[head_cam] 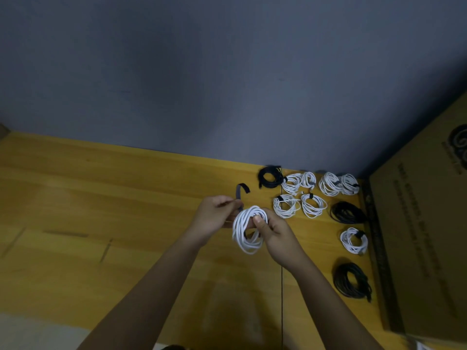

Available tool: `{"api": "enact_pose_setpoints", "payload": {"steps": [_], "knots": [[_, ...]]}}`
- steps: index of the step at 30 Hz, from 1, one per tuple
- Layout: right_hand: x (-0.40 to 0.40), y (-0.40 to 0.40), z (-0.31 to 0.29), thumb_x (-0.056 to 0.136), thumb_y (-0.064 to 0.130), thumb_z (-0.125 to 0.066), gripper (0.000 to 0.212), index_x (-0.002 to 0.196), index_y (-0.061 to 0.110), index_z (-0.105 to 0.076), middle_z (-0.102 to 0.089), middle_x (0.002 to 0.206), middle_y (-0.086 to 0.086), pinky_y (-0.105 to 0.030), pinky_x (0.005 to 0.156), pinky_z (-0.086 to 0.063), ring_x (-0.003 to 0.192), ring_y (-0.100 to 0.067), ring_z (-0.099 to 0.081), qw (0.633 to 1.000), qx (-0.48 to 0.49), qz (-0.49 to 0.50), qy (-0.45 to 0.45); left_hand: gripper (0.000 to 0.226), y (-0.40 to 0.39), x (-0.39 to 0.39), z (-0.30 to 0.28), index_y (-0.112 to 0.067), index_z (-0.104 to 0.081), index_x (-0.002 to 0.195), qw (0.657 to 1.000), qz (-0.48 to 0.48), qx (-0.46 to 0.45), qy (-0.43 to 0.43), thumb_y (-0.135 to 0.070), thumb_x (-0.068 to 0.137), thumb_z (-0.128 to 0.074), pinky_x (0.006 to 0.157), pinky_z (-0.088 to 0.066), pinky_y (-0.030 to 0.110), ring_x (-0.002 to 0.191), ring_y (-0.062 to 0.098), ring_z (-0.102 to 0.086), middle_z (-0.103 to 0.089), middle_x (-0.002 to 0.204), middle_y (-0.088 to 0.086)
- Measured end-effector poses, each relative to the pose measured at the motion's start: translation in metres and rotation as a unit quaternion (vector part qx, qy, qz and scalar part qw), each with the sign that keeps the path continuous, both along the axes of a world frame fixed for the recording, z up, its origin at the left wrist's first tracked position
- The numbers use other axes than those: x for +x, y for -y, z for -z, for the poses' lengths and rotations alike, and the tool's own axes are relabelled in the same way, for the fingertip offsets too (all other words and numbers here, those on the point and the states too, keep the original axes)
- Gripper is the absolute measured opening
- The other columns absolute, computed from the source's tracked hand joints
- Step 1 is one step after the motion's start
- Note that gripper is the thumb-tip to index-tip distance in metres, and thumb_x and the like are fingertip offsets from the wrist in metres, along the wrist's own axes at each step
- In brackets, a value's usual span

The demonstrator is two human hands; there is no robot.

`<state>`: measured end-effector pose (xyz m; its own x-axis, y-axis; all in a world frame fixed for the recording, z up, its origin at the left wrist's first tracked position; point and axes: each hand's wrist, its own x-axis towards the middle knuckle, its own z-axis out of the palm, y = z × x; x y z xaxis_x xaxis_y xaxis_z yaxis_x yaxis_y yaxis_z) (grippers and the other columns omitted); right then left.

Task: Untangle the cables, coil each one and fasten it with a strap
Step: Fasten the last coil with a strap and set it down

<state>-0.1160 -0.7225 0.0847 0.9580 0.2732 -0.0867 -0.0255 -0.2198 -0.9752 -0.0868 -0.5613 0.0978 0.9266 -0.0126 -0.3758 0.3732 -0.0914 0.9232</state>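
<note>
Both hands hold a white coil above the worktop. The right hand grips the coil's side, thumb over the strands; the left hand pinches a dark strap at its top. Finished white and black coils lie to the right, beside a cardboard box.

A yellow-brown wooden desk fills the lower half of the view, its far edge meeting a plain blue-grey wall. A large brown cardboard box with dark printed lettering and a swirl logo stands along the desk's right edge. A cardboard corner shows at the desk's far left corner.
</note>
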Motion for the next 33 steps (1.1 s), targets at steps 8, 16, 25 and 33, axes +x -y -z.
{"api": "enact_pose_setpoints", "payload": {"steps": [8,16,25,33], "knots": [[-0.002,-0.001,-0.001,0.1,0.019,-0.047,0.022,0.085,0.022,-0.062,-0.066,0.07,0.002,-0.034,0.07,-0.05,0.068,-0.013,-0.063,0.998,-0.054,0.015,0.034,0.018,-0.002,-0.006,-0.013,-0.013,-0.07,0.085,1.0,0.018,-0.001,-0.001,-0.022,0.096,-0.058,0.049,-0.049,0.018,0.053,0.009,-0.065,-0.068,0.06,-0.005],[-0.002,-0.005,-0.006,0.1,0.015,-0.048,0.022,0.09,0.024,-0.065,-0.069,0.07,0.001,-0.024,0.061,-0.049,0.064,-0.007,-0.064,0.995,-0.08,0.039,0.043,0.019,-0.008,-0.001,-0.019,-0.012,-0.066,0.089,0.994,0.043,-0.068,-0.078,-0.024,0.098,-0.053,0.054,-0.053,0.022,0.062,0.017,-0.071,-0.074,0.073,0.007],[-0.003,-0.003,-0.006,0.101,0.013,-0.043,0.029,0.107,0.035,-0.061,-0.066,0.07,0.004,-0.035,0.064,-0.048,0.066,-0.015,-0.061,0.996,-0.079,0.029,0.03,0.017,-0.015,-0.006,-0.019,-0.008,-0.073,0.101,0.989,0.095,-0.099,-0.049,-0.018,0.087,-0.068,0.069,-0.054,0.023,0.079,0.013,-0.071,-0.075,0.089,0.006],[-0.007,0.0,-0.012,0.088,-0.007,-0.056,0.049,0.129,0.02,-0.055,-0.055,0.125,-0.001,-0.029,0.096,-0.046,0.119,-0.008,-0.052,0.992,-0.024,0.023,0.125,0.015,-0.01,-0.011,-0.018,-0.005,-0.074,0.097,0.992,0.046,-0.108,-0.052,-0.014,0.087,-0.068,0.058,-0.049,0.019,0.06,0.008,-0.063,-0.069,0.066,0.001]]}}
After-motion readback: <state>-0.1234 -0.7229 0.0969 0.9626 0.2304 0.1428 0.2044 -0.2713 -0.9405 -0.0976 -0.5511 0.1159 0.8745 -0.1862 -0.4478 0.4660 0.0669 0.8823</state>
